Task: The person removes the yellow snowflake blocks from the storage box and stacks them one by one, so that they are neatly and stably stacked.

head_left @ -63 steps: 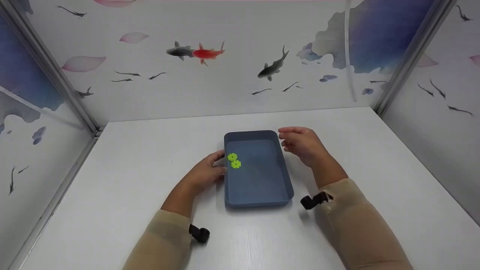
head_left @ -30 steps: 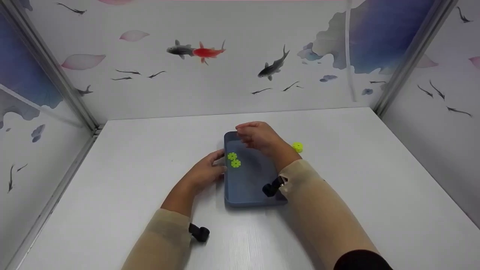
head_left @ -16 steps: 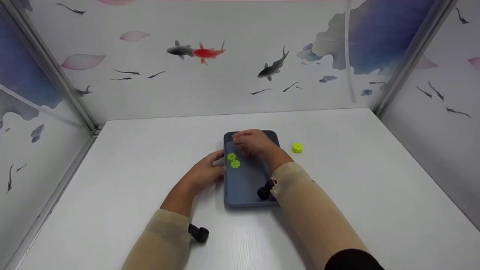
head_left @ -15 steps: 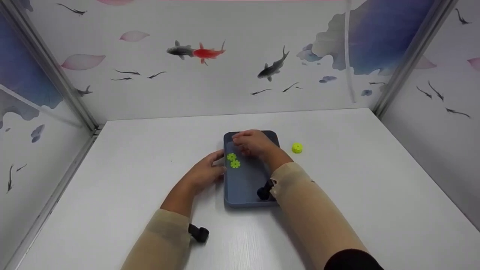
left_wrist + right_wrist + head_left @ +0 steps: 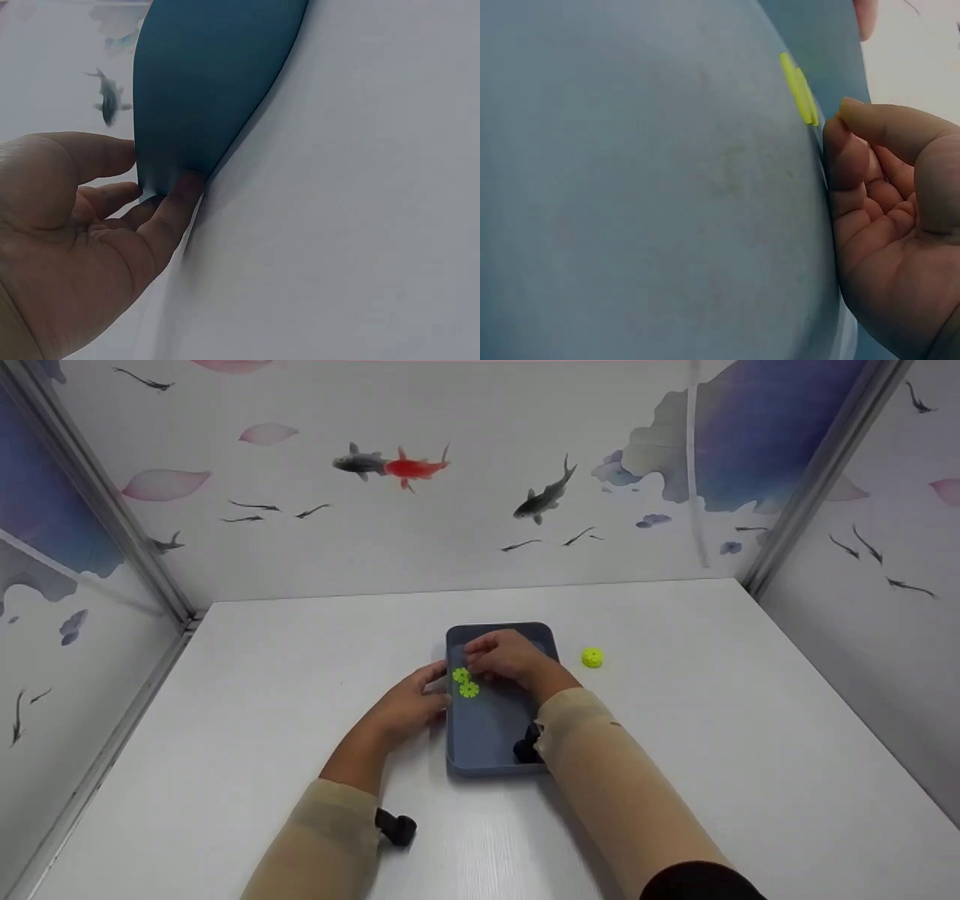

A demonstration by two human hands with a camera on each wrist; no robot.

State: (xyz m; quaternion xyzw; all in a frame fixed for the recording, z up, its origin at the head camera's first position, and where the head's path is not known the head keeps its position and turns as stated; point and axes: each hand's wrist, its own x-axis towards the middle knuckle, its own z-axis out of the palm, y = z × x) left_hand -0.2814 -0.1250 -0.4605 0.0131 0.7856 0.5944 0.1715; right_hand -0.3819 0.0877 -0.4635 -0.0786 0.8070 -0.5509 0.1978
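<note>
A grey-blue rectangular tray [image 5: 495,742] lies on the white table in the head view. Fingertips and thumb of my left hand [image 5: 405,706] touch the outside of its left wall; the left wrist view also has them against the tray. Inside by that wall are two flat, bright yellow-green notched plastic discs [image 5: 469,689]. My right hand [image 5: 510,656] is over the tray, thumb and index fingertips right beside the discs. The right wrist view has those fingertips close together, with nothing visible between them. Right of the tray sits a small stack of the same discs [image 5: 592,658].
The white table [image 5: 285,720] is bounded by a back wall [image 5: 465,547] and side walls printed with fish and petals. My right forearm [image 5: 622,787] crosses the tray's right edge. A small black camera [image 5: 396,828] sticks out from my left sleeve.
My right hand has left the spot right of the tray, uncovering the small disc stack there. It has moved left over the tray and down beside the two discs. My left hand stays put.
</note>
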